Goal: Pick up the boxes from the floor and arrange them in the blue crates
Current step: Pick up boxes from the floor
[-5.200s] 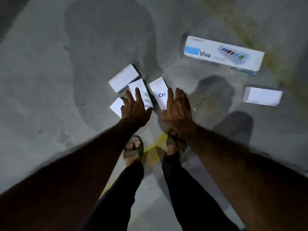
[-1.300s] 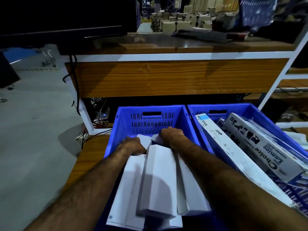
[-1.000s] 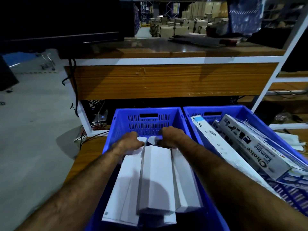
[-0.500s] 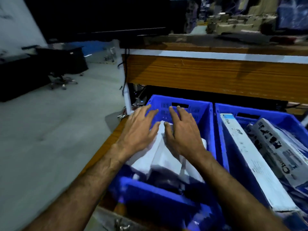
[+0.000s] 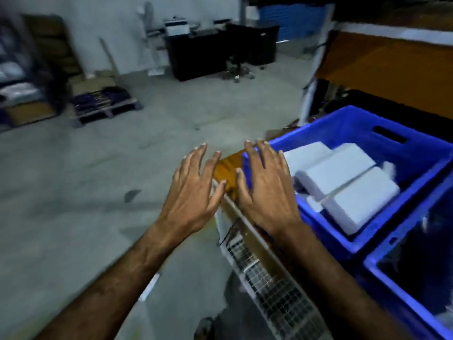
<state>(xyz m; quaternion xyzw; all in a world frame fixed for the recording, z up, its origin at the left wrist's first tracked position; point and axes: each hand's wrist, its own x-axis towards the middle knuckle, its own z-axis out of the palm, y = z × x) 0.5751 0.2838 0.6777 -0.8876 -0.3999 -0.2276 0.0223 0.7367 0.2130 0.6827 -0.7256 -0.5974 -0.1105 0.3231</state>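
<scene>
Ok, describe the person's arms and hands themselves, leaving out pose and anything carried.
Two bare forearms enter from the bottom edge, with no sleeves, gloves, watch, rings or bands visible. Both forearms are hairy. The left hand and right hand show raised tendons and short, pale fingernails. Motion blur softens finer detail.

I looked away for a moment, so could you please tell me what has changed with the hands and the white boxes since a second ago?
Both hands have let go of the white boxes and drawn back out of the blue crate. The left hand and right hand now hover open and empty, to the crate's left. The view has swung left toward the floor. The boxes stay in the crate, side by side.
</scene>
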